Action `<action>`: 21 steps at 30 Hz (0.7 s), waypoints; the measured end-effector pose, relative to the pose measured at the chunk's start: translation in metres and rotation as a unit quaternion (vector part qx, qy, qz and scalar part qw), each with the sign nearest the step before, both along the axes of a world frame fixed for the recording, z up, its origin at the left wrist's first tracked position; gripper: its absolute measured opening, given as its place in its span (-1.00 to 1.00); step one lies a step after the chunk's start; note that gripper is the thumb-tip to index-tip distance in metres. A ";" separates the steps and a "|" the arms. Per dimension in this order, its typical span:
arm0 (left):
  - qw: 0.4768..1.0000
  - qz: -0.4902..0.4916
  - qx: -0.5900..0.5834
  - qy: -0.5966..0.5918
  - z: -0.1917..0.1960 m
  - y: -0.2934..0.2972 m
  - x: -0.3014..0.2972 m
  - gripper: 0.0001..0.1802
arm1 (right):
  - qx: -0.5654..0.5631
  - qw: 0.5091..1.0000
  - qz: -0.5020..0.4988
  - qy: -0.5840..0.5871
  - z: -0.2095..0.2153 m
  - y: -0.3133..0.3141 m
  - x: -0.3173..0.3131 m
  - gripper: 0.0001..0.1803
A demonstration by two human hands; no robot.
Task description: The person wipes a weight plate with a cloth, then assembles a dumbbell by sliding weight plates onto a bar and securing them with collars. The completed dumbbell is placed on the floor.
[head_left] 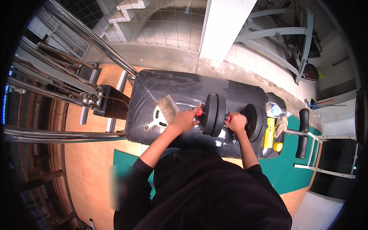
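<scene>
A dumbbell with black weight plates (221,115) lies on a black padded bench (168,84). My right hand (237,122) is closed around its handle, between the two sets of plates, with a bit of red showing beside the fingers. At the dumbbell's left end, my left hand (186,120) has its thumb and fingers about the red collar nut (199,112), the index finger reaching up along it. Left of that hand rests a brush (165,109) with brown bristles and a white handle (154,123).
On the bench's right end are a yellow bottle (269,133), a yellow cap (278,147), a clear plastic bottle (275,110) and a pale cloth (281,126). Chrome rails (69,135) of a weight machine stand at left. Black foam rollers (303,120) stick out beyond the right end.
</scene>
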State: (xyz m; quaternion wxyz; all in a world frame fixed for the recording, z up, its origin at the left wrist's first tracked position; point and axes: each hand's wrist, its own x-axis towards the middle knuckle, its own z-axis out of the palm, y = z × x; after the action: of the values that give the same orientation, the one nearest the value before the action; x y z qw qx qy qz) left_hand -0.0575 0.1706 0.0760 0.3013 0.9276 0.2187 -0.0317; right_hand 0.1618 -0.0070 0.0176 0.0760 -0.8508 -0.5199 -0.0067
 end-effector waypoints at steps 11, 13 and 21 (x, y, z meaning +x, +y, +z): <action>1.000 0.010 -0.015 -0.024 0.006 -0.006 0.005 -0.28 | 0.001 1.000 -0.014 0.018 0.000 0.001 -0.001 -0.74; 0.986 -0.125 -0.060 0.096 -0.021 -0.004 -0.005 -0.21 | 0.003 1.000 -0.007 0.017 0.002 0.003 -0.001 -0.74; 0.999 -0.015 -0.029 0.009 -0.001 -0.008 0.006 -0.21 | -0.001 1.000 -0.011 0.010 0.000 0.002 -0.001 -0.76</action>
State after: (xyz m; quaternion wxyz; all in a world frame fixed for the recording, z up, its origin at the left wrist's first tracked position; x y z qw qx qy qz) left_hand -0.0511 0.1624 0.0754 0.3253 0.9214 0.2064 -0.0511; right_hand 0.1613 -0.0051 0.0173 0.0806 -0.8566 -0.5097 0.0016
